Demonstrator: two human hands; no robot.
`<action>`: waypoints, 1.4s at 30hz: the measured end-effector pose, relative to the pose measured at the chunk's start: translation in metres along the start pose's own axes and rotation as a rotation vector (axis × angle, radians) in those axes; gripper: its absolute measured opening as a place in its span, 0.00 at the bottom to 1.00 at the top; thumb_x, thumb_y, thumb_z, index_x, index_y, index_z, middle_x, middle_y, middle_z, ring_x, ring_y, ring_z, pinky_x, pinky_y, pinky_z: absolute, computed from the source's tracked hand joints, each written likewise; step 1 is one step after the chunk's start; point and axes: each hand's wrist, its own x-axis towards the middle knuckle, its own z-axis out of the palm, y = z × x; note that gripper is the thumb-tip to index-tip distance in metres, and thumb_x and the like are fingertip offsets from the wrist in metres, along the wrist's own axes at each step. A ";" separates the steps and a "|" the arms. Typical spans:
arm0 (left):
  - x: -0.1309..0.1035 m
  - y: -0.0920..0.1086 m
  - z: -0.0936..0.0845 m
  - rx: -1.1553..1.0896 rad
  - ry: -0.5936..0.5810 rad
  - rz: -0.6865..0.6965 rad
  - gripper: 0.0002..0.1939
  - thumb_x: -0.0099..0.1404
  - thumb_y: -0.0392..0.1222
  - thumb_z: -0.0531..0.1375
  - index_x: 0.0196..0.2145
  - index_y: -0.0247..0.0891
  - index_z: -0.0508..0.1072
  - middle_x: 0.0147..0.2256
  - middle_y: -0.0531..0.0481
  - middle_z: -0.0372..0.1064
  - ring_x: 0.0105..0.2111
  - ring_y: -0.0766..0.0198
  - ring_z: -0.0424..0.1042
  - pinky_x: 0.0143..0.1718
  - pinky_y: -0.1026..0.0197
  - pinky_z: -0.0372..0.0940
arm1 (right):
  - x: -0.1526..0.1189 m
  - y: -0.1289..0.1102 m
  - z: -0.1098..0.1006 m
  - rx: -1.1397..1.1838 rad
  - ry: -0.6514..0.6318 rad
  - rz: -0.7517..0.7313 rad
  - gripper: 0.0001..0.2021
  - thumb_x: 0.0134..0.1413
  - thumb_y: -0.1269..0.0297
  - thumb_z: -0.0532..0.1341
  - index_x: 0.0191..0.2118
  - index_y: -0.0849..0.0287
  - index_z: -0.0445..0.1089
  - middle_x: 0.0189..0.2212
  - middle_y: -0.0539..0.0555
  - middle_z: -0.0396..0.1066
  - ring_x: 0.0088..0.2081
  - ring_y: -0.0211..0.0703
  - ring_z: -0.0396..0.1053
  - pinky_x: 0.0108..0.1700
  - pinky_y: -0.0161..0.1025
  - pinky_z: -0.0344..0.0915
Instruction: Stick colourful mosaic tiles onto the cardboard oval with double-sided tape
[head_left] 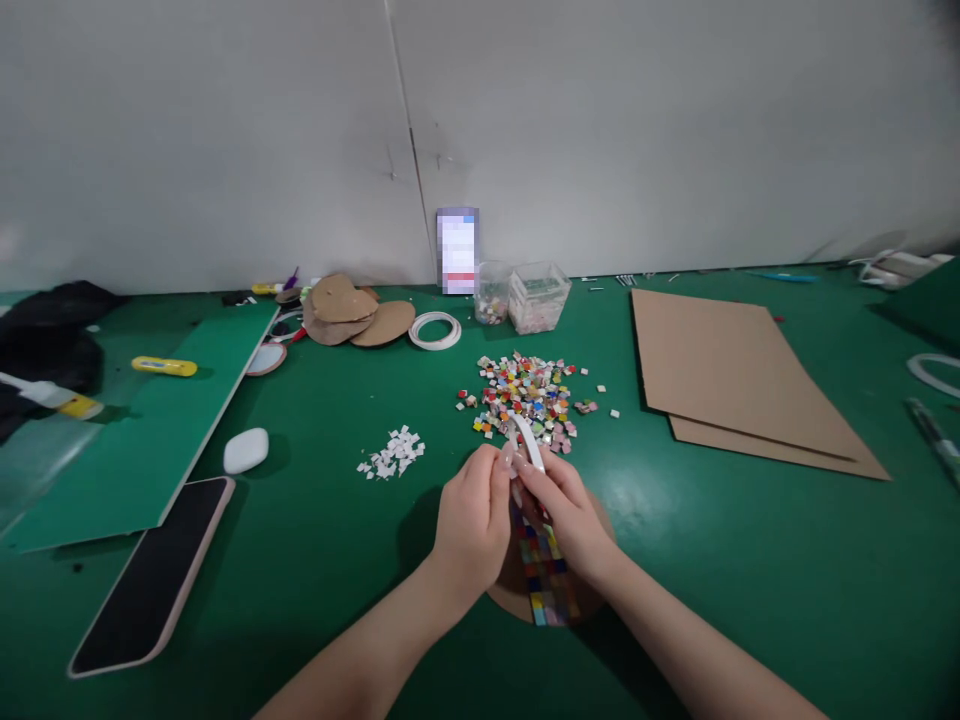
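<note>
My left hand [472, 515] and my right hand [566, 515] meet above a round cardboard disc [510, 590], fingertips together in a pinch. Between them is a curved band of white tape [531, 445], rising over the right fingers. Whether it is a full roll or a loose strip is hard to tell. Rows of coloured mosaic tiles [547, 575] lie on the disc, partly hidden by the hands. Just beyond the hands spreads a pile of loose mosaic tiles [529, 390]. Small white paper pieces [394, 453] lie to the left.
White rings of tape [435, 331], cardboard rounds [341, 310] and clear containers [538, 298] stand towards the wall, near an upright phone [457, 250]. Cardboard sheets [742, 370] lie right. Leftward are a green board [150, 450], yellow cutter [165, 367], white case [246, 451] and phone [154, 580].
</note>
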 end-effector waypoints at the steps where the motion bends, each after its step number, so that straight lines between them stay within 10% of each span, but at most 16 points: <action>1: -0.001 0.000 0.000 -0.010 -0.010 -0.003 0.12 0.68 0.40 0.43 0.26 0.40 0.56 0.22 0.55 0.58 0.22 0.68 0.59 0.23 0.66 0.53 | 0.000 0.000 0.000 -0.018 0.010 -0.025 0.16 0.49 0.52 0.58 0.20 0.56 0.58 0.15 0.45 0.54 0.18 0.34 0.50 0.19 0.32 0.51; 16: 0.010 0.005 -0.010 -0.053 -0.208 -0.010 0.12 0.68 0.42 0.44 0.28 0.39 0.58 0.26 0.54 0.59 0.27 0.67 0.60 0.28 0.64 0.54 | 0.006 0.006 -0.002 -0.099 0.053 -0.115 0.12 0.55 0.57 0.52 0.24 0.57 0.58 0.19 0.45 0.53 0.21 0.34 0.50 0.23 0.32 0.51; 42: 0.006 -0.011 0.000 0.180 -0.061 0.085 0.13 0.67 0.40 0.43 0.26 0.38 0.59 0.22 0.53 0.60 0.22 0.66 0.62 0.24 0.65 0.54 | 0.005 0.005 0.000 -0.162 -0.034 -0.088 0.14 0.58 0.56 0.50 0.25 0.57 0.55 0.17 0.43 0.49 0.18 0.32 0.45 0.20 0.31 0.46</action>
